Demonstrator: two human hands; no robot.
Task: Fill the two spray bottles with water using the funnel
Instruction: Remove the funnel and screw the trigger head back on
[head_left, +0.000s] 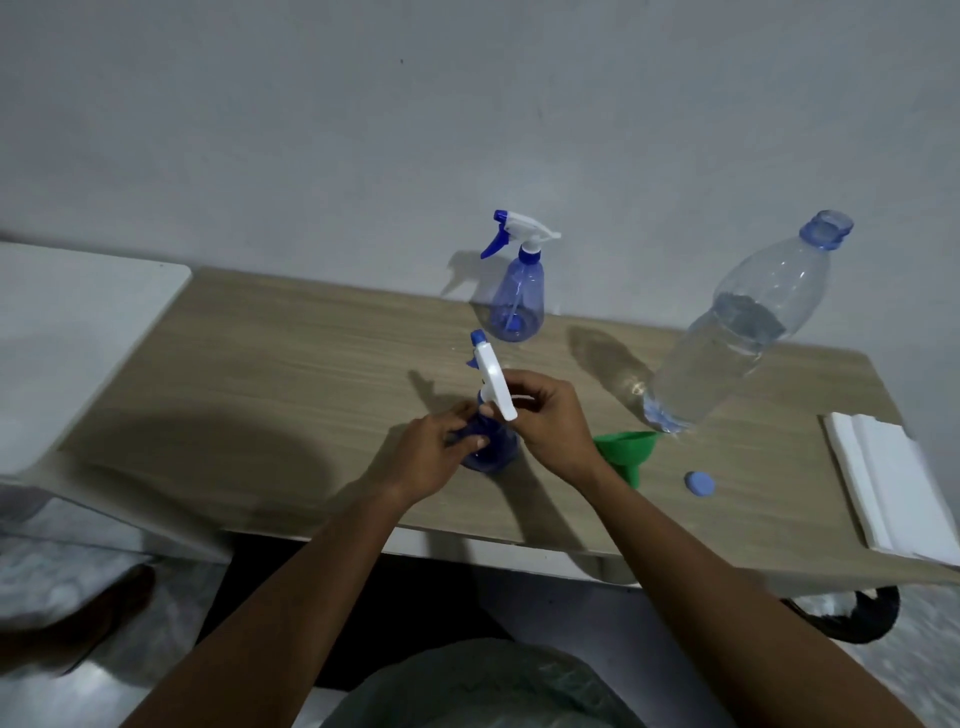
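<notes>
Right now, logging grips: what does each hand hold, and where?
The left hand grips the near bottle by its body; the right hand holds its sprayer head.

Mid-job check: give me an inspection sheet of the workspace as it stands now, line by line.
Surface: wood-grain table, set against a wall.
Job's things: near spray bottle upright, in hand; far spray bottle upright by the wall, head on; water bottle upright, uncapped, partly full; funnel lying on its side, right of the hands.
Clutter: blue cap loose beside the funnel; white slabs at the table's right end.
Grippers: left hand grips the near spray bottle's body; right hand grips its trigger head.
Cables: nothing seen for certain; dark curved object below the table's right end, cannot tell what.
Surroundings: plain wall behind; white surface to the left.
</notes>
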